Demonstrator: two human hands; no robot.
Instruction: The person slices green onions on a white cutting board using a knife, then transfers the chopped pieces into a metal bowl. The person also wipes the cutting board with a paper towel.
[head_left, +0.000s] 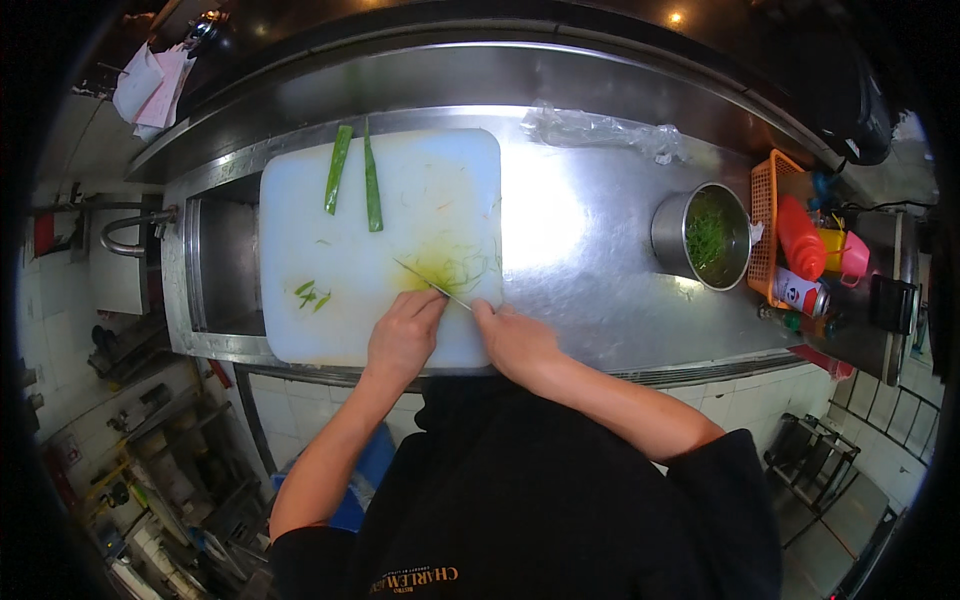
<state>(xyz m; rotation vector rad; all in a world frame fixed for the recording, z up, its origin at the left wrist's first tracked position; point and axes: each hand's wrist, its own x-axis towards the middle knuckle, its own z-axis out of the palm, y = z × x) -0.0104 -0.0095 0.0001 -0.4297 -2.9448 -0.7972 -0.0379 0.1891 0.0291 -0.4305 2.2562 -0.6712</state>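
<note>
On a white cutting board (300, 240), my right hand (515, 338) is closed round the handle of a knife (446, 292), whose thin blade slants up and left across the board. Right beside the blade, my left hand (405, 328) presses down with curled fingers; whatever lies under them is hidden. Fine green shreds (465, 270) and a yellow-green stain surround the knife. Two long flat green leaves, like leek or scallion tops, lie at the back: one left (338, 170), one right (373, 190). Several short cut green pieces (312, 295) sit at the board's left.
A round metal pot (665, 235) with shredded greens (707, 238) stands on the steel counter (600, 310) to the right. Beyond it is an orange basket (763, 225) with bottles. A crumpled clear plastic bag (605, 135) lies behind. A sink (228, 260) borders the board's left.
</note>
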